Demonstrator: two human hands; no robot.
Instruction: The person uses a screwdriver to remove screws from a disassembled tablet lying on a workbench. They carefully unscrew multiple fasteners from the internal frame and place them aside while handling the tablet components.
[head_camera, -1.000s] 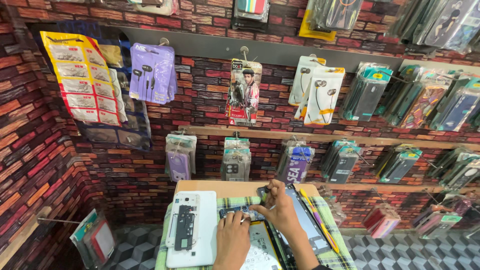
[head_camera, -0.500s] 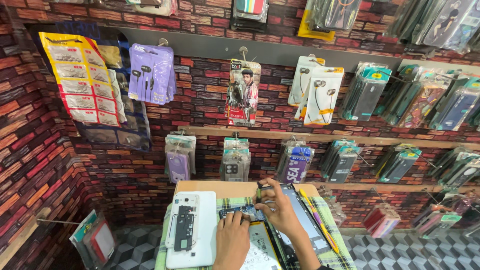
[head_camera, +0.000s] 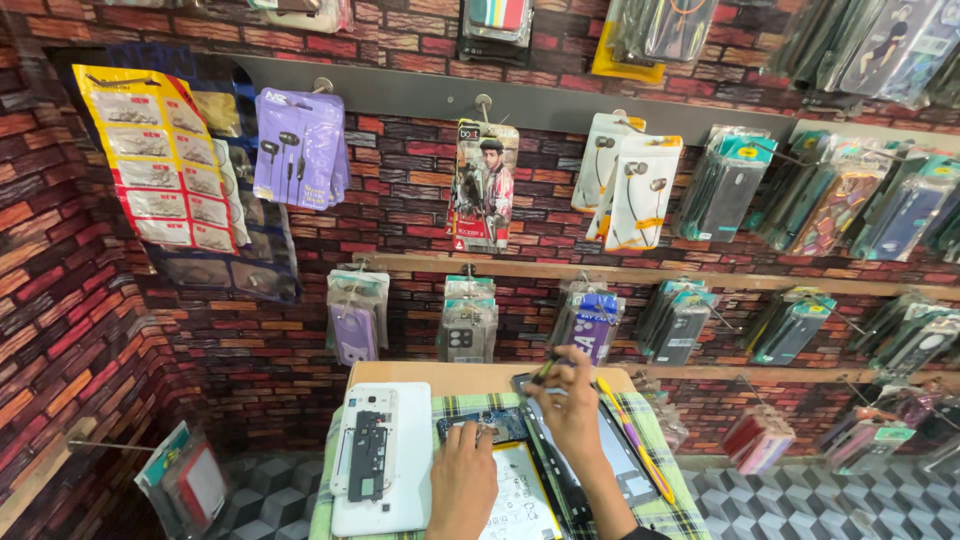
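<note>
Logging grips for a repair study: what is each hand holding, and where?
The right hand pinches a slim tool near its upper end. The left hand grips nothing; its fingertips press on the circuit board.

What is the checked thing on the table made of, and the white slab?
The green checked mat looks like woven cloth: plaid lines, soft draping edge. The white rectangular back cover seems smooth matte plastic, with an even, dull surface. The light brown tabletop looks like wood.

Hanging packages on brick wall: yellow sheet (head_camera: 150, 160) (left), purple earphone pack (head_camera: 298, 147).
</note>
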